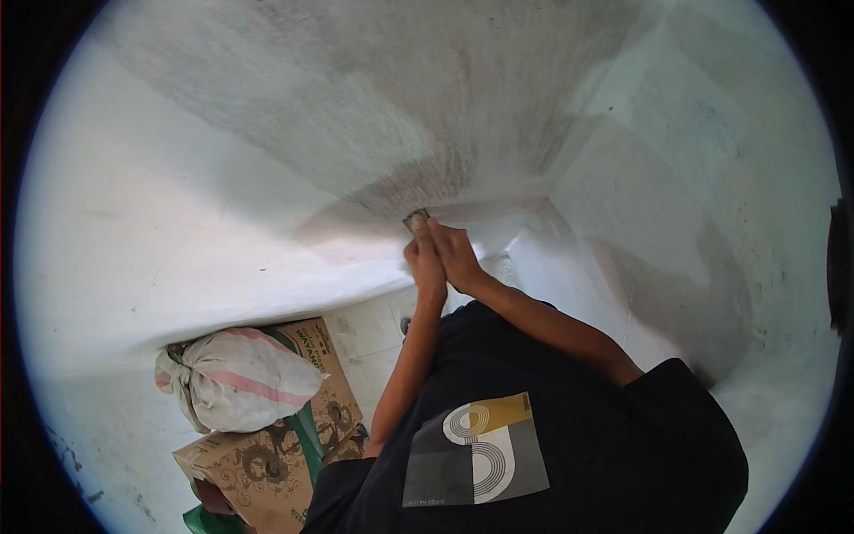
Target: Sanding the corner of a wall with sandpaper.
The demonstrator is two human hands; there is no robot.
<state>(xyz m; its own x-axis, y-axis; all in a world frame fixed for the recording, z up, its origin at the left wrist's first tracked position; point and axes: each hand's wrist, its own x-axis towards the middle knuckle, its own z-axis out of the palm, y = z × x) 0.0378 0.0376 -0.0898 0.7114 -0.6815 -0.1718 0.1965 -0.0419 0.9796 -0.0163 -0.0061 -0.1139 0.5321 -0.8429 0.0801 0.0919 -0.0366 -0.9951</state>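
Observation:
My left hand (pixel 424 261) and my right hand (pixel 458 255) are pressed together in front of my chest, palms nearly facing. Between their fingers is a small flat dark hand tool (pixel 416 216), its front end showing at the fingertips. Most of it is hidden by the fingers, and its exact kind cannot be told. The tool's end appears to meet the wall (pixel 393 180), just above a ledge-like lower band (pixel 494 210). Above the hands the wall surface is grey and streaky; to the left it is smooth and white.
A second wall (pixel 674 200) meets the first at a corner on the right. On the left, a tied white woven sack (pixel 260 380) with pink stripes lies on printed brown cardboard boxes (pixel 267 474) with green bands. Pale floor tiles (pixel 373 327) show between boxes and body.

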